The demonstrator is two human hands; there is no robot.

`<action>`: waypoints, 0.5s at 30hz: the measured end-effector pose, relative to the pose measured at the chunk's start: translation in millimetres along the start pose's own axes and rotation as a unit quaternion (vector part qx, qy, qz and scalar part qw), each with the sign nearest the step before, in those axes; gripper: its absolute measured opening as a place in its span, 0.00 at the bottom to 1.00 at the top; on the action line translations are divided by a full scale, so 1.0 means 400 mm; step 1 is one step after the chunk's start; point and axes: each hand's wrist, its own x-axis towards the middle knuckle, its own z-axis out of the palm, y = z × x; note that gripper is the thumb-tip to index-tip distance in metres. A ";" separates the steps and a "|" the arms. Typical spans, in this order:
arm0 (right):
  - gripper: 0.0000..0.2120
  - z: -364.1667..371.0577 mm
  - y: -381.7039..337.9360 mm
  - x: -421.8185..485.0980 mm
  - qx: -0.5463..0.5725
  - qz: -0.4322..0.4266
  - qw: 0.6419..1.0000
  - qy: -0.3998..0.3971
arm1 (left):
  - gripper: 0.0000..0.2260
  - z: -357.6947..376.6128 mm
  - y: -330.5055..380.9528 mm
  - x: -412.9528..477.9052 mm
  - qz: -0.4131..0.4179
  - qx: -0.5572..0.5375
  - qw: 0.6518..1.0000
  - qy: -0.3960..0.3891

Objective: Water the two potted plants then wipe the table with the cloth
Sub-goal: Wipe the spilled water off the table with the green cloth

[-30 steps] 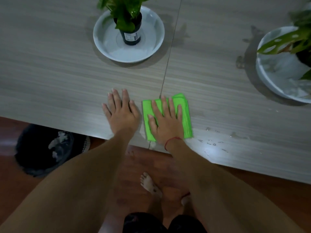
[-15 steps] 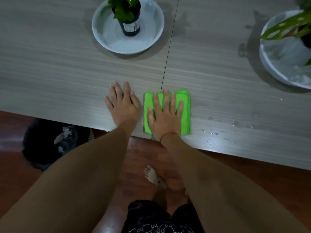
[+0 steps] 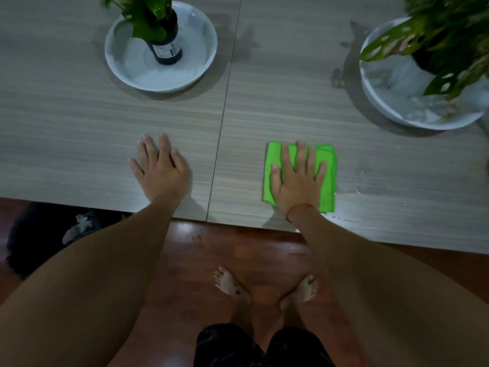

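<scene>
While the right hand (image 3: 297, 178) presses flat with spread fingers on the folded green cloth (image 3: 328, 181) near the worktop (image 3: 79, 123) front edge, left hand (image 3: 161, 170) flat and empty beside the seam, two potted plants (image 3: 158, 25) (image 3: 447, 35) in white dishes behind

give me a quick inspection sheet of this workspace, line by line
surface: wood-grain table, centre seam, wet smears and droplets at right near the front edge
job's things: folded green cloth flat on table; left potted plant in white dish; right potted plant in white dish
clutter: nothing seen
hands: left hand flat on bare table; right hand pressed flat on cloth
cables: nothing seen
surroundings: reddish wooden floor, bare feet, dark object under table at left
</scene>
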 end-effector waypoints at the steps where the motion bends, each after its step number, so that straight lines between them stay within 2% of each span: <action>1: 0.32 0.004 -0.026 0.004 0.004 -0.005 1.000 -0.009 | 0.24 0.000 0.008 -0.004 -0.010 -0.001 1.000 -0.002; 3: 0.32 0.008 -0.078 0.009 0.011 -0.038 0.999 -0.022 | 0.24 0.004 0.037 -0.017 -0.016 -0.006 1.000 -0.007; 5: 0.31 0.008 -0.100 0.013 0.019 -0.065 0.997 -0.024 | 0.23 0.016 0.086 -0.042 0.029 -0.001 1.000 -0.007; 7: 0.30 0.008 -0.074 -0.001 0.028 -0.105 0.994 -0.029 | 0.22 0.037 0.146 -0.076 0.071 0.002 0.997 -0.016; 10: 0.27 0.007 0.030 -0.050 0.017 -0.169 0.985 -0.014 | 0.22 0.073 0.229 -0.129 0.072 0.006 0.997 -0.016; 13: 0.26 -0.010 0.152 -0.044 0.006 -0.151 0.988 0.008 | 0.22 0.090 0.271 -0.155 0.021 0.007 1.000 0.002; 15: 0.26 -0.027 0.213 -0.019 -0.006 -0.131 0.991 0.008 | 0.22 0.098 0.290 -0.166 0.015 0.003 1.000 0.007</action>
